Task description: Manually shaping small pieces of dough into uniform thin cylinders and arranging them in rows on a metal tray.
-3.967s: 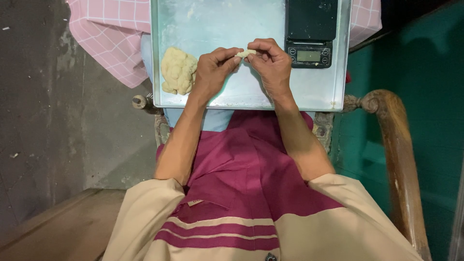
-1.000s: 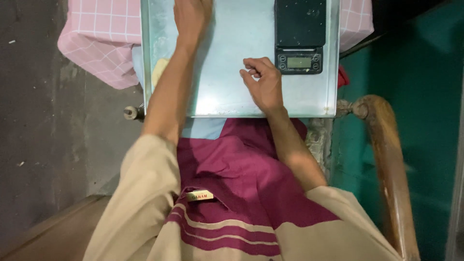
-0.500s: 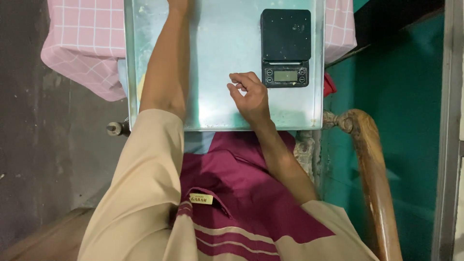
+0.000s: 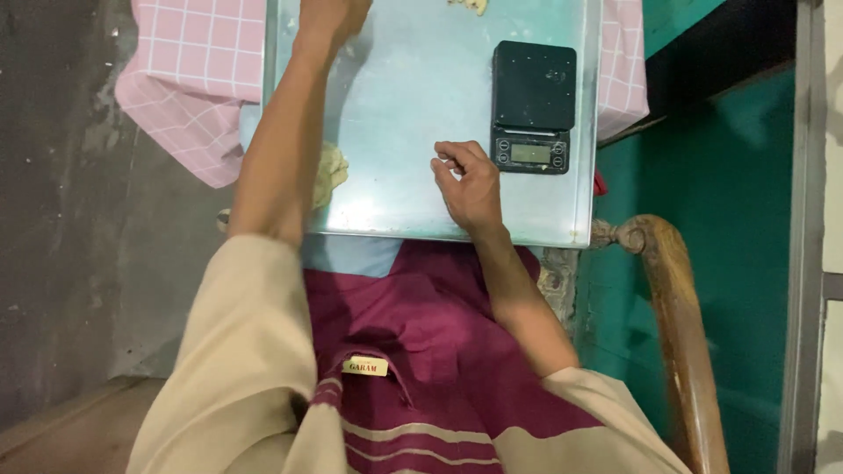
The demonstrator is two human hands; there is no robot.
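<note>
Head view: right hand (image 4: 472, 189) pinches a small dough piece beside the black scale (image 4: 533, 105); left hand (image 4: 329, 13), grip unclear, reaches far across the tray (image 4: 413, 211), forearm risking dragging the dough lump (image 4: 329, 171).

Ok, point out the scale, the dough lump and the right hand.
Scale (image 4: 533, 88), head view, on its black platform.
Dough lump (image 4: 329, 173), head view, on the part showing beside the forearm.
Right hand (image 4: 470, 183), head view, on its back.

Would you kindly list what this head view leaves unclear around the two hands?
- Left hand: fingers cut off by the top edge; grip unknown.
- Pale dough lump: mostly behind the left forearm.
- Right hand: curled fingers hide any contents.
- Black digital scale: display too small.
</note>
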